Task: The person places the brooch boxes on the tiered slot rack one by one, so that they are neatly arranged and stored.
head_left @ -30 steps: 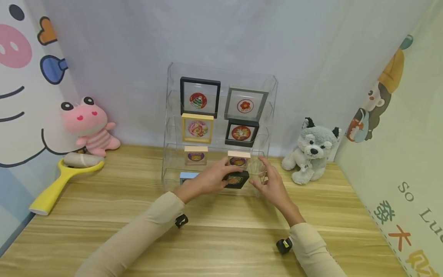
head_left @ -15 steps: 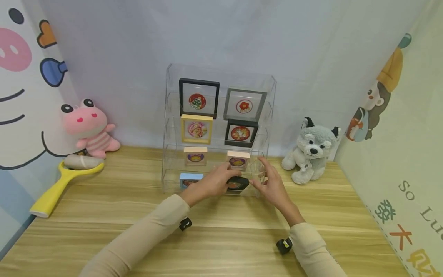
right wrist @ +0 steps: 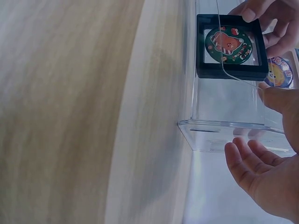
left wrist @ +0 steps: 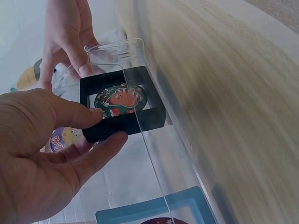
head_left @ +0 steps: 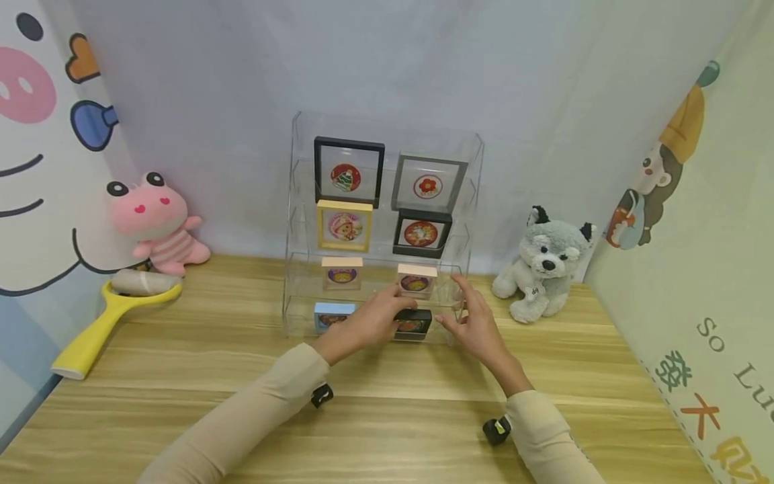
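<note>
My left hand [head_left: 373,317] pinches a small black display frame [head_left: 417,314] between thumb and fingers, at the lowest tier of a clear tiered stand [head_left: 289,269]. Inside the frame is a round green badge [right wrist: 240,52] with an orange-red figure. The frame's lower part stands behind the tier's clear front lip. To its right, my right hand [head_left: 479,329] spreads around the stand's end wall [right wrist: 219,123]. Its thumb [right wrist: 275,98] is on the inner side near the frame, with the other fingers on the outer side.
Higher tiers hold several more framed badges, including a yellow frame [head_left: 320,228]. A light blue frame [head_left: 334,308] shares the lowest tier. A pink plush frog [head_left: 151,215] and yellow-handled lint roller [head_left: 97,333] lie left; a grey plush dog [head_left: 538,262] sits right.
The black frame has gone from tilted to level and sits lower behind the front lip. My left hand shifted slightly with it; the right hand has barely moved.
</note>
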Demonstrator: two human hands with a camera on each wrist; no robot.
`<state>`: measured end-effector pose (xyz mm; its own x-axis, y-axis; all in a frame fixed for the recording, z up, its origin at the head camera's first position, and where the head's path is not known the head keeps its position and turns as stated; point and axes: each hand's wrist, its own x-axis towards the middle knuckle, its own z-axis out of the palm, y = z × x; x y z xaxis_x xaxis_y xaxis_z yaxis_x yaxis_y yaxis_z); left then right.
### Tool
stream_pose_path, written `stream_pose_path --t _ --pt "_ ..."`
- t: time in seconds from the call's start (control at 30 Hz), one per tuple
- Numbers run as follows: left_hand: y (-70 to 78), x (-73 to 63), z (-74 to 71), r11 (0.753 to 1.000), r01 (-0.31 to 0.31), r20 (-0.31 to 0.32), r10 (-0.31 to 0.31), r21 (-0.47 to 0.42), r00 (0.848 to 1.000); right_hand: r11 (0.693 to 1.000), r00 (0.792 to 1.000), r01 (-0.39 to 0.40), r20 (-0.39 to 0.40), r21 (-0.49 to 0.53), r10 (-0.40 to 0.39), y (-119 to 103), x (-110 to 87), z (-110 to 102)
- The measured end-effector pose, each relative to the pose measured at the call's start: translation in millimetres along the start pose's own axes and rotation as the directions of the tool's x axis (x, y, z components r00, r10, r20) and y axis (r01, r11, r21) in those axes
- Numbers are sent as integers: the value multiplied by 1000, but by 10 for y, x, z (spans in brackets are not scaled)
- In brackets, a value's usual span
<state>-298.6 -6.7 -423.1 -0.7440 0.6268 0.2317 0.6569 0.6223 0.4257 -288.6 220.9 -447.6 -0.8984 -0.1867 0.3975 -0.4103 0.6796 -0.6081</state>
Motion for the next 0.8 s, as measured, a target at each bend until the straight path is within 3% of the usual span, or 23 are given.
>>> stream_pose_path --t 0.3,0.43,0.53,0.6,0.67,0.8 --pt "33 -91 -114 999 24 -18 -24 -28 1000 1000 1000 -3 0 -17 3 23 -10 -23" --pt "74 -207 -180 998 -4 -81 -1 -59 997 999 1000 -13 2 -31 13 31 -38 -41" --pt "89 -320 -245 992 -58 -170 39 -109 985 999 999 -30 12 -42 31 33 -54 -58" --pt "82 -401 -305 986 -110 -247 75 -127 966 998 999 -33 13 -54 34 29 -62 -69" --pt "56 -473 -369 981 -163 -338 118 -109 934 997 1000 -27 3 -68 27 24 -71 -83" --pt "-79 -614 -504 980 -198 -517 158 -22 841 997 998 18 -57 -73 -22 8 -76 -121"
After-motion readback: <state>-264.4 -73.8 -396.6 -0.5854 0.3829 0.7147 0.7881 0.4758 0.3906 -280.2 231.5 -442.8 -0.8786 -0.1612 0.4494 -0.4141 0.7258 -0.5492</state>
